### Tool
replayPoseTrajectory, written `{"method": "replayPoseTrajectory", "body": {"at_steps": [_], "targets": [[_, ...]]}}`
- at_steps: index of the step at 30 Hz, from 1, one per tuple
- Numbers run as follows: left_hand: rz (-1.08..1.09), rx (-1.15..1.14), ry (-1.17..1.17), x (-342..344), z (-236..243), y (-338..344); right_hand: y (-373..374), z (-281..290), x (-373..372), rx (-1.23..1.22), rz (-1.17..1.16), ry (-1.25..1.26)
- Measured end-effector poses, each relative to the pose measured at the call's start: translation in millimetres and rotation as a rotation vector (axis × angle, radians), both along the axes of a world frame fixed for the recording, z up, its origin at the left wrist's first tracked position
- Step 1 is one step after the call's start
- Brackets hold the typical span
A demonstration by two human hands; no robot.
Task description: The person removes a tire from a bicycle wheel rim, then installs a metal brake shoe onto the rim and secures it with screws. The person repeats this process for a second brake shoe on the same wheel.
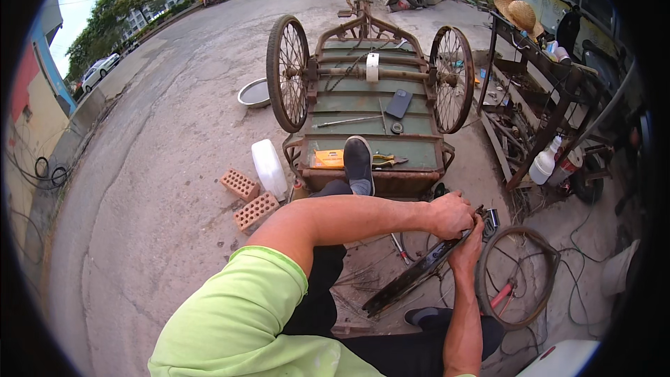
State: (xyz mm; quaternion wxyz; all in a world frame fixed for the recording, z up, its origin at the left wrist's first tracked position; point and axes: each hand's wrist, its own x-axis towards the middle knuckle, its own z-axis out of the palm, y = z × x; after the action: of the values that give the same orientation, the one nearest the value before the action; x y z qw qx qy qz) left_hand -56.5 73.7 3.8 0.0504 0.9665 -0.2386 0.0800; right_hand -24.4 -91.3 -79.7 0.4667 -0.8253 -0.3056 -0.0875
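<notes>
Grips both look closed: the left hand (pixel 450 215) curls over the upper end of a dark wheel (pixel 412 276), and the right hand (pixel 467 246) clasps that end from just below – the fingertips are partly hidden, so I cannot tell what they pinch. At far left lie two bricks (pixel 257 211), then a white jug (pixel 269 167), then an upturned cart (pixel 426 157). Next comes the wheel, slanting up toward the hands, and beyond it a loose tyre (pixel 482 279). The wheel is probably stiff, fairly weighty and slick with grime – its outer band seems the surest hold.
</notes>
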Motion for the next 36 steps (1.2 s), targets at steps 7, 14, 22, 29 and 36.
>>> {"method": "replayPoseTrajectory", "body": {"at_steps": [7,14,22,29,36], "targets": [[-0.017,0.011,0.046,-1.8,-2.1,-5.0,1.0,4.0,-3.4,-0.015,-0.023,0.076],[0.052,-0.056,0.057,2.2,-11.3,1.0,3.8,-0.2,-3.3,0.010,0.007,0.029],[-0.001,-0.050,0.054,-0.7,-0.2,-1.6,-1.3,-0.6,-1.9,-0.025,-0.014,0.057],[-0.005,0.010,0.074,1.3,-9.5,-3.2,2.1,2.2,-4.3,-0.010,-0.014,0.078],[0.009,-0.004,0.073,2.7,1.3,3.1,-0.7,-3.7,0.3,-0.009,-0.008,0.042]]}}
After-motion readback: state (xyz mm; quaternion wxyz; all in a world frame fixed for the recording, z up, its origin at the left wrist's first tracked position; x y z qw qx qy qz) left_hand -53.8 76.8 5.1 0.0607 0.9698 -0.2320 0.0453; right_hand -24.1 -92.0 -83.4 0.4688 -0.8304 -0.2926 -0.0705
